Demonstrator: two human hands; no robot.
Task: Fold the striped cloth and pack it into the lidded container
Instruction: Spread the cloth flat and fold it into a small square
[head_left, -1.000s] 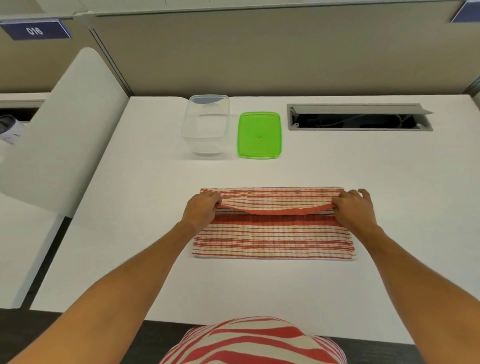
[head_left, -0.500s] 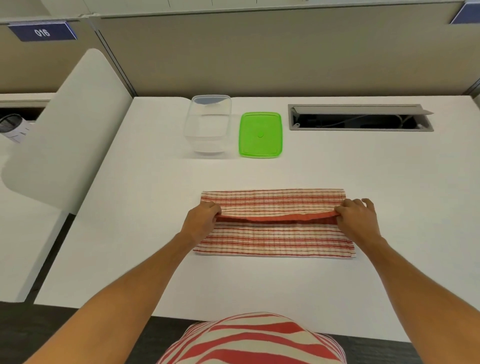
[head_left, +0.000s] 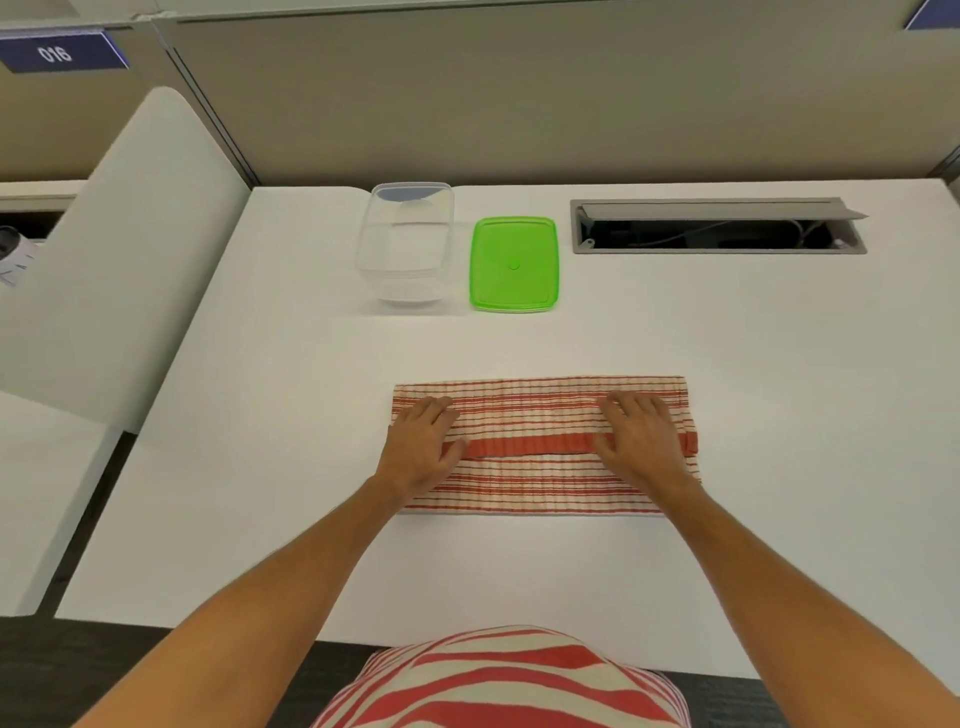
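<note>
Both hands, the left hand (head_left: 422, 448) and the right hand (head_left: 640, 441), are lying flat with grip apart, pressing the striped cloth (head_left: 540, 480) to flatten its fold, near the container (head_left: 405, 244).

Both forearms are bare from where they enter view down to the wrists, with no sleeve, cuff, watch, bracelet or ring to be seen on either. The left hand (head_left: 423, 449) and the right hand (head_left: 641, 441) are likewise uncovered, without gloves. At the bottom of the view, below the near edge of the desk, the person's front shows as a rounded shape in a garment (head_left: 498, 680) with broad, wavy bands of red and cream running across it. The bands are wide and uneven, curving with the fabric.
</note>
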